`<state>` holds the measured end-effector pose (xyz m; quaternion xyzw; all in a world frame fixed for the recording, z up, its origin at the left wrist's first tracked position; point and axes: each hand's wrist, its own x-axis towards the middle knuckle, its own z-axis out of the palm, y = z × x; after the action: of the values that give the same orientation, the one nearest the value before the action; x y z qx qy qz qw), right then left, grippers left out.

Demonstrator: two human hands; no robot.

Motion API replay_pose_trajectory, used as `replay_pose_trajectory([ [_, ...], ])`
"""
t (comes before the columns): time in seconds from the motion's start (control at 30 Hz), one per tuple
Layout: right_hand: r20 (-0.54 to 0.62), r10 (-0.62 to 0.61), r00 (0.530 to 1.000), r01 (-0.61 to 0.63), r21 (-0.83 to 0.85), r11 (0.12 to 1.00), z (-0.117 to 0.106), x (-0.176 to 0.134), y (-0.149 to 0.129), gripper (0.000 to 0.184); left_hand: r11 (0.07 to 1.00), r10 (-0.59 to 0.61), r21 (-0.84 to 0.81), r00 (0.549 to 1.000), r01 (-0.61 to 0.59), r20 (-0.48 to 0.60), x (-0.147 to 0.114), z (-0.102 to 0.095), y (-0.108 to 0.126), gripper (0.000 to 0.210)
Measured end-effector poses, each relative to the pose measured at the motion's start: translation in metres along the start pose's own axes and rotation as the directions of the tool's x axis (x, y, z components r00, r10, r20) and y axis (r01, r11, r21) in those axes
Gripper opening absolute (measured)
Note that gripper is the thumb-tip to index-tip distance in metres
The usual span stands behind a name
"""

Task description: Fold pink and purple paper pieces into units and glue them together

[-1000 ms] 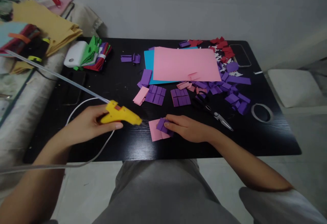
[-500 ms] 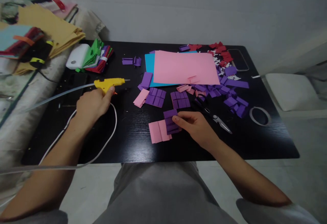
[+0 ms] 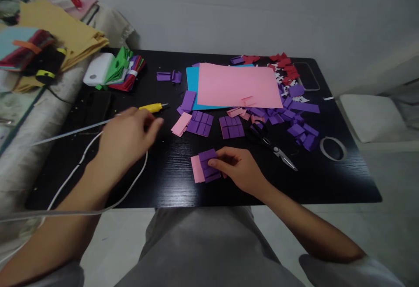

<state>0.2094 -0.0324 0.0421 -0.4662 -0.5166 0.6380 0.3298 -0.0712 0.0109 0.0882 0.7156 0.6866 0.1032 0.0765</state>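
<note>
My left hand (image 3: 126, 134) is raised in front of the yellow glue gun (image 3: 153, 107), thumb and fingers apart, slightly smeared by motion and holding nothing that I can see. It hides the gun's handle. Between the thumb and fingers of my right hand (image 3: 240, 167) is a purple folded paper piece (image 3: 207, 158) with crease lines. This piece lies over a pink folded paper piece (image 3: 197, 168) near the table's front edge, covering its right part. Two similar purple paper panels, one on the left (image 3: 200, 123) and one on the right (image 3: 231, 127), rest just behind.
Pink sheets (image 3: 238, 84) lie over a blue sheet (image 3: 191, 81) at the back. Black-handled scissors (image 3: 284, 158), a tape roll (image 3: 333, 148) and purple scraps (image 3: 296, 130) are on the right. A white cord (image 3: 145, 167) loops on the left, near bundled coloured paper (image 3: 126, 70).
My left hand has let go of the glue gun and come toward me and right. My right hand has moved the purple piece left and down over the pink one.
</note>
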Motion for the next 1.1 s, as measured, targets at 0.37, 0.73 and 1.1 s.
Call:
replay_pose_trajectory([
  [0.37,0.028,0.070,0.997,-0.072,0.042,0.997,0.008,0.001,0.012,0.030,0.690,0.380,-0.707,0.757,0.151,0.532,-0.015,0.039,0.029,0.038],
  [0.73,-0.010,0.096,0.995,-0.095,0.025,0.995,0.010,0.001,0.023,0.026,0.730,0.275,-0.641,0.759,0.235,0.591,-0.026,0.061,0.019,0.042],
  [1.1,-0.046,0.045,0.998,-0.052,-0.145,0.988,0.015,0.001,0.028,0.017,0.782,0.150,-0.553,0.774,0.288,0.616,-0.030,0.064,0.019,0.044],
])
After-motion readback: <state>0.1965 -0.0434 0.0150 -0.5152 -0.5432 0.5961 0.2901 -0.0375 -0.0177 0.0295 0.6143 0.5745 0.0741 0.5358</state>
